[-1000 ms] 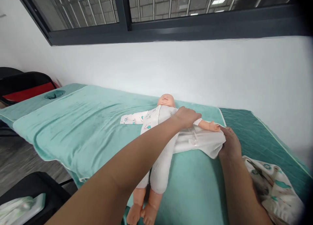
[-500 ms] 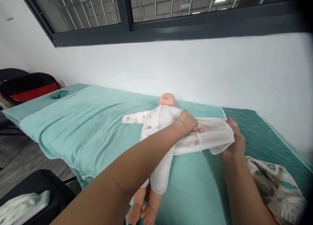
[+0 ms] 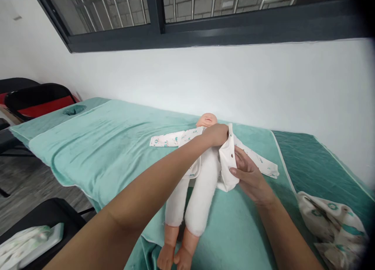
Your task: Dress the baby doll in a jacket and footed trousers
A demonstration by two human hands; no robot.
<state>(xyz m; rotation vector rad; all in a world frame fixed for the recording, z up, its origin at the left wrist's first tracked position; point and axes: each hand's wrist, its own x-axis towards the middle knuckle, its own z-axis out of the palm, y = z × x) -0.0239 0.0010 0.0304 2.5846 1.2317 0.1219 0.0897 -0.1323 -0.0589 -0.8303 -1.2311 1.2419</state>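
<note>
A baby doll (image 3: 202, 184) lies on its back on a green towel-like sheet (image 3: 123, 145), its head toward the wall. A white baby jacket (image 3: 228, 164) printed with small green figures is around its upper body. One sleeve stretches out to the left and the other to the right. My left hand (image 3: 216, 135) is closed on the jacket's front edge near the doll's chest, its fingertips partly hidden. Lower on that same edge, where dark snaps show, my right hand (image 3: 250, 174) pinches the cloth between thumb and fingers. The doll's white cloth legs end in bare feet.
Crumpled printed cloth (image 3: 332, 223) lies on the bed at the right. At lower left, a black chair (image 3: 64, 223) carries a white tray (image 3: 55, 236) with cloth. Folding chairs (image 3: 43, 102) stand at far left. A white wall (image 3: 190, 82) and window border the bed.
The right part of the jacket, held stretched outward before, is now drawn over the doll's side, its sleeve lying outward. My right hand moved left to the front edge; my left hand moved toward the chest.
</note>
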